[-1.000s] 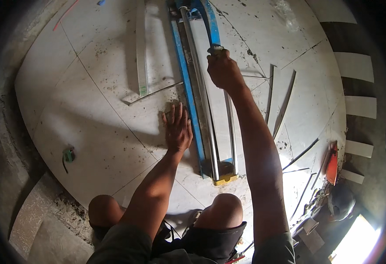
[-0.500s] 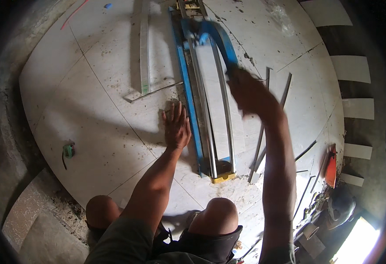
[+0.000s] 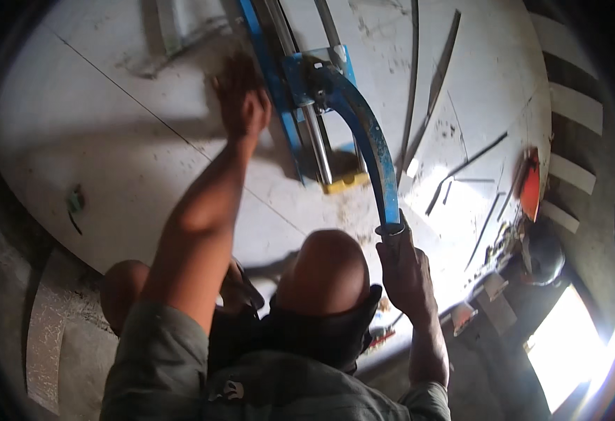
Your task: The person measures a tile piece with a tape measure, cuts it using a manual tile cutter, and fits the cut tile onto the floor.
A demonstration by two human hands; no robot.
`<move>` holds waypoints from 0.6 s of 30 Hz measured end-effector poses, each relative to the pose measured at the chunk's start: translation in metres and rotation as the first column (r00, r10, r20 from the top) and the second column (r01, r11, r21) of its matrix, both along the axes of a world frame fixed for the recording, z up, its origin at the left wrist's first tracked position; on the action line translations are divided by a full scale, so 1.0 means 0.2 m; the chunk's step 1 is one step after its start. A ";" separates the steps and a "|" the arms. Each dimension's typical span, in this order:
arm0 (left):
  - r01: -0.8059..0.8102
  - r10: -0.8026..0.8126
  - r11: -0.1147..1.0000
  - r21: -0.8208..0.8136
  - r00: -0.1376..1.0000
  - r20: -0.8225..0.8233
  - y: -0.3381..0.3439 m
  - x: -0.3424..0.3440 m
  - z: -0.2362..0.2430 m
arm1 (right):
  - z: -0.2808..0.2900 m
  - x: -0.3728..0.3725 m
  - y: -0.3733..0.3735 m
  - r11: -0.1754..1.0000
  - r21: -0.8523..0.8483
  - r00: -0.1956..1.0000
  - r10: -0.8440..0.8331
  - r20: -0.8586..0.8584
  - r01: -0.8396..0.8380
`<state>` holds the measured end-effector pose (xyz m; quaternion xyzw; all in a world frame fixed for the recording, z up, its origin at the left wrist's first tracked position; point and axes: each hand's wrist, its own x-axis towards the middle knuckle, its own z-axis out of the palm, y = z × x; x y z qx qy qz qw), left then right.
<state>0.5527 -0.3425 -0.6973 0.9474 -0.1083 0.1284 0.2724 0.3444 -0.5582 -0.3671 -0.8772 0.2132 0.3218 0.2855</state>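
A blue manual tile cutter (image 3: 288,137) with two steel rails and a yellow end piece lies on the pale tiled floor in front of me. Its carriage (image 3: 293,74) sits on the rails, near the yellow end. From it a long curved blue handle (image 3: 372,133) reaches back toward me. My right hand (image 3: 407,274) is closed round the grip at the handle's end, beside my knee. On the cutter's left, my left hand (image 3: 243,105) rests low by the blue side bar, fingers stretched forward, shadowed and slightly blurred.
Narrow strips (image 3: 439,91) lie right of the cutter, with shorter dark strips (image 3: 469,172) nearer me. A small green-and-black object (image 3: 76,200) is on the floor at left. An orange-red object (image 3: 530,184) stands at right, near tile pieces (image 3: 572,172) along the wall.
My right hand has pulled the handle back toward me, and the carriage has slid from the far end to near the yellow end. The view has tilted nearer my body.
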 end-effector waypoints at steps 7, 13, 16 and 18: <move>0.027 0.079 0.813 0.582 0.985 -0.156 -0.08 0.00 -0.04 | -0.03 -0.42 -0.10 0.995 0.032 0.990 -0.094 -0.104 0.098; -0.040 0.072 0.928 0.369 0.995 -0.074 -0.03 0.01 -0.08 | -0.04 -0.50 -0.11 0.999 0.041 0.998 0.018 -0.056 -0.016; -0.046 0.057 0.962 0.268 0.998 -0.035 -0.03 0.00 -0.08 | -0.04 -0.50 -0.11 0.998 0.069 0.995 -0.006 -0.101 0.014; -0.050 0.053 0.975 0.218 0.999 -0.007 -0.05 0.00 -0.09 | -0.05 -0.53 -0.13 0.994 0.045 0.993 0.101 -0.061 -0.099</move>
